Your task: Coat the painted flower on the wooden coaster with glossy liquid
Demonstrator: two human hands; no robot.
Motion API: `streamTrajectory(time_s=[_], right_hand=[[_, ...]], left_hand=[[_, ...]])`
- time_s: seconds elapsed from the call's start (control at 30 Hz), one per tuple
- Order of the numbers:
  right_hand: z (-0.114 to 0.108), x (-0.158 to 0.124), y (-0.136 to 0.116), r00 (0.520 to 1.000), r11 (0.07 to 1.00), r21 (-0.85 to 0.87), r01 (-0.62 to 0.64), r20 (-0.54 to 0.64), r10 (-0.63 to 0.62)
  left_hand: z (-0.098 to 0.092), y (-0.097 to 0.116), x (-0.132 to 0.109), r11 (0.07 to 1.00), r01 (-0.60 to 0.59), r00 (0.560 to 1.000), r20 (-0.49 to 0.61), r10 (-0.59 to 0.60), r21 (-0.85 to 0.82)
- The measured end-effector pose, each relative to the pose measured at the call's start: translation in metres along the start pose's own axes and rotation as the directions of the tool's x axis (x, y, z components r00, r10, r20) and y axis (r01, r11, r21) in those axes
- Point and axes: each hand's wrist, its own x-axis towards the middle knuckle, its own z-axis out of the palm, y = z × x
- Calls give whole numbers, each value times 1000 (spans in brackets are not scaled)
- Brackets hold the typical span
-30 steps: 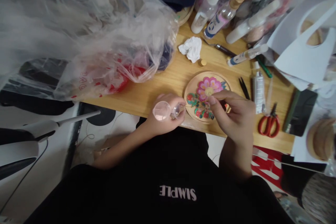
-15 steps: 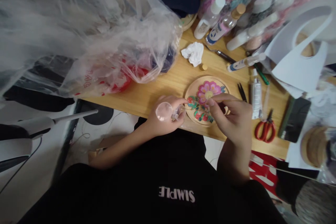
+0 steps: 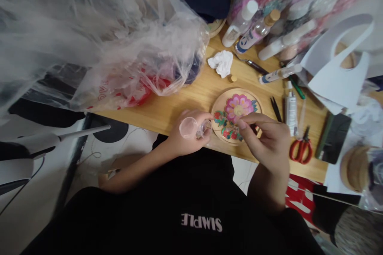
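Observation:
My left hand (image 3: 186, 141) holds a small clear plastic cup (image 3: 205, 128) at the table's front edge, with a clear round lid or second cup (image 3: 188, 128) beside it over the back of the hand. My right hand (image 3: 265, 139) pinches a thin stick (image 3: 271, 122) between thumb and fingertips. Its near end reaches left toward the cup; whether it touches the inside I cannot tell. Between and behind both hands lies a round wooden disc (image 3: 216, 99), bearing a pink flower (image 3: 237, 105) and red and green fruit shapes (image 3: 220, 118). My right fingers cover part of it.
Right of the disc lie black tweezers (image 3: 275, 108), a white tube (image 3: 290, 109), red-handled pliers (image 3: 301, 150) and a phone (image 3: 333, 137). Crumpled tissue (image 3: 221, 63), a small cap (image 3: 233, 78) and several bottles (image 3: 253, 34) stand behind. A large plastic bag (image 3: 143, 40) fills the left.
The view has shifted slightly. My right hand has moved a little right and down, still pinching the stick. My left hand keeps its hold on the cup.

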Motion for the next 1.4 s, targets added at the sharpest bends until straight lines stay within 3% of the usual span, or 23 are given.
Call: streamTrajectory(time_s=[0.1, 0.23, 0.47, 0.6, 0.77, 0.9, 1.03, 1.4], right_hand=[[0, 0, -2, 1000, 999, -52, 14, -20, -15], [1, 0, -4, 996, 995, -58, 80, 42, -78], [2, 2, -2, 996, 990, -116, 78, -26, -82], [2, 5, -1, 995, 993, -56, 100, 16, -99], [0, 11, 3, 997, 997, -22, 79, -11, -80], [-2, 17, 8, 989, 988, -50, 145, 22, -144], [-2, 20, 9, 981, 976, -101, 191, 57, -186], [-1, 20, 11, 986, 971, -192, 141, 115, -120]], left_hand=[[0, 0, 1, 1000, -20, 999, -28, 21, 24], [1, -2, 1, 996, -60, 997, -51, 63, 60], [0, -2, 0, 996, -49, 998, -41, 51, 68], [0, -3, 0, 996, -65, 997, -37, 67, 58], [3, -10, -5, 1000, 24, 1000, -5, -24, -5], [5, -13, -8, 992, 90, 995, 40, -86, -93], [4, -13, -8, 987, 101, 994, 63, -93, -126], [4, -13, -8, 991, 85, 995, 55, -79, -106]])
